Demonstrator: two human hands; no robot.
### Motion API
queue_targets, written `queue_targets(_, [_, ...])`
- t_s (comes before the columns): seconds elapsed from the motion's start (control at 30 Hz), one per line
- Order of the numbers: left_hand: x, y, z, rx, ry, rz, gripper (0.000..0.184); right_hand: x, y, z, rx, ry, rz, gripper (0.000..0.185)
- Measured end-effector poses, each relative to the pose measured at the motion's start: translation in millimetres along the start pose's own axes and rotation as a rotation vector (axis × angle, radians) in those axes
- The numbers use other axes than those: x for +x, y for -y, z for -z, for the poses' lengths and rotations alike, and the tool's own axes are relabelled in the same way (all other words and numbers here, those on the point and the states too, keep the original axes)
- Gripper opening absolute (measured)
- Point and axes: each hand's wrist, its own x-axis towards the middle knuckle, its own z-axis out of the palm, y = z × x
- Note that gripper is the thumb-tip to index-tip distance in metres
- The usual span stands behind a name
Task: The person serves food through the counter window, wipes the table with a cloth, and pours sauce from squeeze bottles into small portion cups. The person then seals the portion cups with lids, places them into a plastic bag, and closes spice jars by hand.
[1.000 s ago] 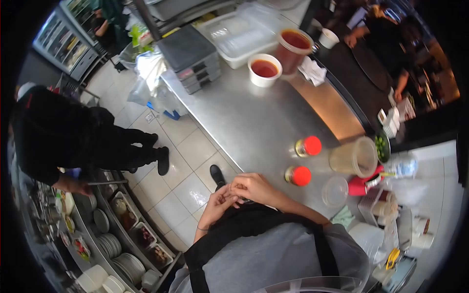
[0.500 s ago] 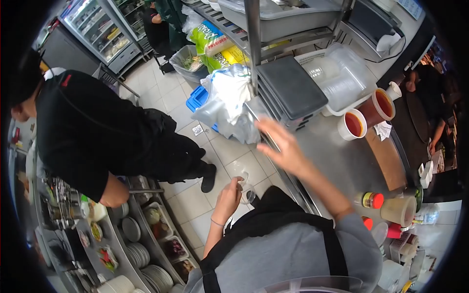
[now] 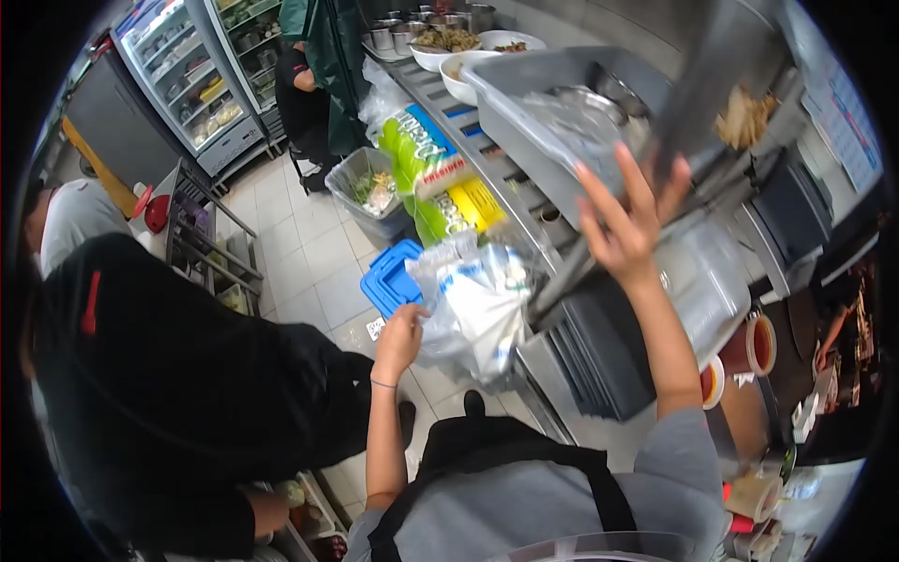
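Observation:
My left hand (image 3: 400, 341) is low at the left, its fingers curled closed beside a hanging bundle of white and clear plastic bags (image 3: 482, 304). What it holds, if anything, I cannot make out. Just beyond it is a blue plastic container (image 3: 391, 277). My right hand (image 3: 629, 225) is raised with fingers spread, holding nothing. It appears in front of a grey plastic tub (image 3: 534, 117) on the rack and close to a blurred metal post (image 3: 716, 80); whether it touches either I cannot tell. The tub holds metal bowls (image 3: 613, 92) and clear plastic.
A person in black (image 3: 206, 365) stands close on my left. A bin with food scraps (image 3: 370, 187) and green-and-yellow printed sacks (image 3: 440, 178) are ahead. Stacked black containers (image 3: 599, 361) and a clear plastic box (image 3: 702, 281) are at the right. Another person (image 3: 300, 103) is farther back.
I have moved forward, nearer the rack and bags. My left hand has come up beside the bags; a clear item seen in it earlier is not distinguishable now. My right hand has risen toward the tub.

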Motion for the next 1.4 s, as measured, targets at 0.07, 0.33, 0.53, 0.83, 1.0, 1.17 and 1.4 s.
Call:
queue_targets(0.07, [40.8,58.7,-2.3,-0.034,-0.124,0.219,0.016,-3.2,-0.4,-0.2,-0.052,0.04,0.01,0.045])
queue_targets(0.33, [222.6,344.7,-62.0,0.285,0.027,0.637,0.019,-57.4,18.5,30.0,-0.334,0.163,-0.258,0.045])
queue_targets(0.53, [395.7,434.3,-50.5,0.428,-0.062,0.627,0.034,-73.6,30.8,53.0,-0.604,0.052,-0.49,0.055])
queue_targets(0.83, [549.6,425.4,-12.2,0.133,-0.521,0.052,0.062,-63.8,32.4,44.8,-0.64,0.175,-0.4,0.057])
queue_targets(1.0, [484.4,186.3,15.1,-0.701,-0.753,-0.043,0.054,-62.7,36.2,39.7,-0.571,0.264,-0.295,0.058])
queue_targets(1.17, [296.9,-27.8,-12.2,-0.829,-0.762,-0.295,0.055,-56.9,32.4,49.4,-0.41,0.362,-0.128,0.058])
queue_targets(1.4, [82.8,-193.3,-56.7,-1.126,-0.423,-1.2,0.054,-25.3,50.8,171.3,-0.137,0.696,-0.357,0.054])
